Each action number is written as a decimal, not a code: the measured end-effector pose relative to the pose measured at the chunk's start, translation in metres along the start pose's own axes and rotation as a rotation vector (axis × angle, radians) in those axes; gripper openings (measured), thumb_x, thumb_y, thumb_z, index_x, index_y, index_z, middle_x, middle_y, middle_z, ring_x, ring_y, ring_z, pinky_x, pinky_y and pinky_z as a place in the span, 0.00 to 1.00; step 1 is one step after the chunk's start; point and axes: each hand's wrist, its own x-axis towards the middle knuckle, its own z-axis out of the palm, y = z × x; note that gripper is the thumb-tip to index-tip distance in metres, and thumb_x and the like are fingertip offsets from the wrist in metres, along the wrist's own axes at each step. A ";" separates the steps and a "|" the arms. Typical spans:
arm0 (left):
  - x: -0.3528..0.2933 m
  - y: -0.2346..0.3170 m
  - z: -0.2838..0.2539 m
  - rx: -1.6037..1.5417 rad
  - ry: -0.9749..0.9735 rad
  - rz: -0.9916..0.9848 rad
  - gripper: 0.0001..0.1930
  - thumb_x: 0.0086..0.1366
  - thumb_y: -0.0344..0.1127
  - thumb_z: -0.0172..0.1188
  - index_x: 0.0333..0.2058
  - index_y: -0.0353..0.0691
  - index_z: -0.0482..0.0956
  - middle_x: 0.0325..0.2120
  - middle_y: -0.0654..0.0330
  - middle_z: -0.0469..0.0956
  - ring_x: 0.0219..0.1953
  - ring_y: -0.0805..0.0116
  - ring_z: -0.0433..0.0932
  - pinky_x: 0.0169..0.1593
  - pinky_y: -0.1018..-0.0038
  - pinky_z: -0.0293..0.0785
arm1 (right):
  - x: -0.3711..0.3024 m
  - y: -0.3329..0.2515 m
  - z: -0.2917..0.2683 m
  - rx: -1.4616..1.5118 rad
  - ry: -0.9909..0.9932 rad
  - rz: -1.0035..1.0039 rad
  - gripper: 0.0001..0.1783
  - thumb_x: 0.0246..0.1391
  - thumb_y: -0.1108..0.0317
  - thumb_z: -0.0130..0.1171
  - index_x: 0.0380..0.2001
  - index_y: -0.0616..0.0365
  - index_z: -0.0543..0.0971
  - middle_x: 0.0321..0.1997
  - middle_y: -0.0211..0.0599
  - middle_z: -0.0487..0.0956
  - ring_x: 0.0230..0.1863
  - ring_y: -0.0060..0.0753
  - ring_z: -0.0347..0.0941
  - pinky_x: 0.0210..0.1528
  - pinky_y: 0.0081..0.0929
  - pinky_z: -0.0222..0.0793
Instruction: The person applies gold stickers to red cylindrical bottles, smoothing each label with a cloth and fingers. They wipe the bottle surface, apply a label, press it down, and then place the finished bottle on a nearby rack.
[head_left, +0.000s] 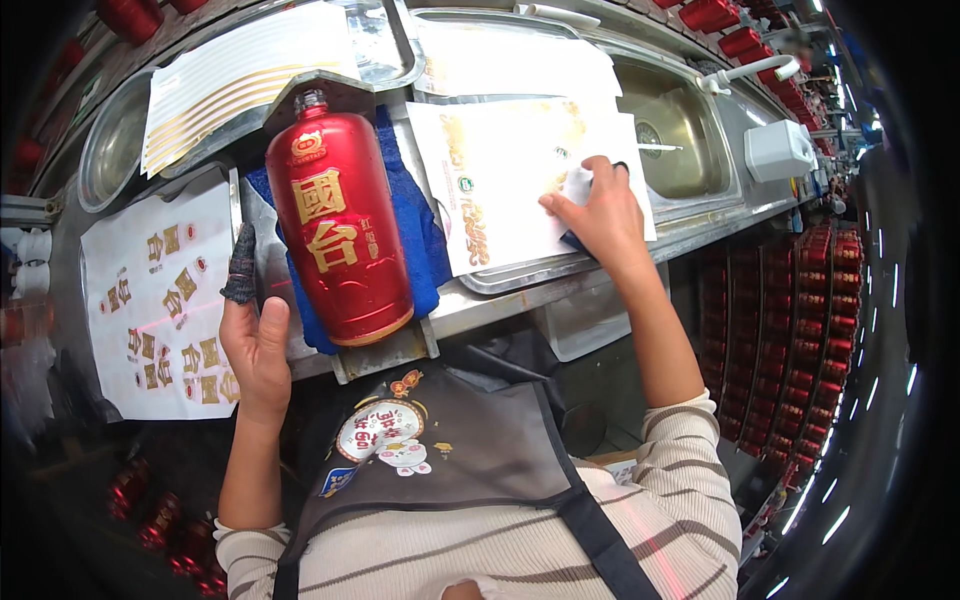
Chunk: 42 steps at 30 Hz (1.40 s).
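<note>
A red bottle (345, 225) with raised gold characters lies tilted on a blue cloth (425, 225), its neck pointing away from me. Just left of its base is my left hand (257, 345), fingers stretched and holding nothing; a black cover wraps one finger. Beside that hand lies a white sheet (120, 235) of gold character decals. Over on the right, my right hand (608, 210) bends its fingers down onto a white sheet with gold patterns (515, 165). Between its thumb and fingers is something small and whitish, too unclear to name. A dark edge shows under the palm.
A stack of gold-edged sheets (245, 70) lies at the back left, next to a metal basin (110, 150). At the right are a sink (690, 135), a white faucet (750, 72) and a white container (778, 150). Racks of red bottles (780, 345) stand beyond.
</note>
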 end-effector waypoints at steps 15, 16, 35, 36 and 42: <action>-0.002 0.002 -0.007 0.010 -0.025 0.031 0.29 0.73 0.40 0.55 0.65 0.27 0.64 0.59 0.53 0.72 0.59 0.68 0.70 0.63 0.72 0.64 | 0.030 0.091 -0.021 0.073 -0.022 0.178 0.38 0.44 0.50 0.73 0.49 0.72 0.78 0.44 0.63 0.81 0.49 0.57 0.78 0.53 0.41 0.72; -0.003 0.003 -0.006 0.001 -0.019 0.040 0.29 0.73 0.40 0.55 0.65 0.27 0.64 0.60 0.53 0.71 0.59 0.68 0.70 0.64 0.71 0.63 | 0.037 0.100 -0.022 0.137 -0.041 0.210 0.36 0.44 0.50 0.73 0.46 0.73 0.79 0.41 0.62 0.82 0.47 0.56 0.80 0.52 0.41 0.73; 0.034 0.101 0.076 -0.082 -0.430 0.327 0.23 0.65 0.21 0.53 0.60 0.32 0.68 0.49 0.52 0.80 0.54 0.63 0.79 0.61 0.66 0.71 | -0.022 -0.049 -0.168 0.562 -0.233 -0.411 0.09 0.50 0.69 0.61 0.28 0.62 0.73 0.26 0.23 0.71 0.29 0.12 0.64 0.30 0.15 0.59; 0.045 0.098 0.101 -0.091 -0.447 0.455 0.30 0.61 0.21 0.53 0.63 0.32 0.65 0.54 0.51 0.77 0.59 0.62 0.76 0.64 0.67 0.67 | -0.037 -0.054 -0.185 0.565 -0.253 -0.392 0.10 0.51 0.68 0.62 0.29 0.61 0.72 0.25 0.21 0.69 0.26 0.09 0.61 0.26 0.13 0.55; 0.032 0.089 0.124 -0.164 -0.667 0.160 0.30 0.59 0.23 0.59 0.62 0.37 0.70 0.35 0.60 0.79 0.37 0.73 0.78 0.46 0.74 0.75 | -0.069 -0.052 -0.199 0.766 -0.399 -0.205 0.09 0.51 0.69 0.64 0.30 0.59 0.74 0.28 0.21 0.71 0.26 0.07 0.61 0.25 0.11 0.51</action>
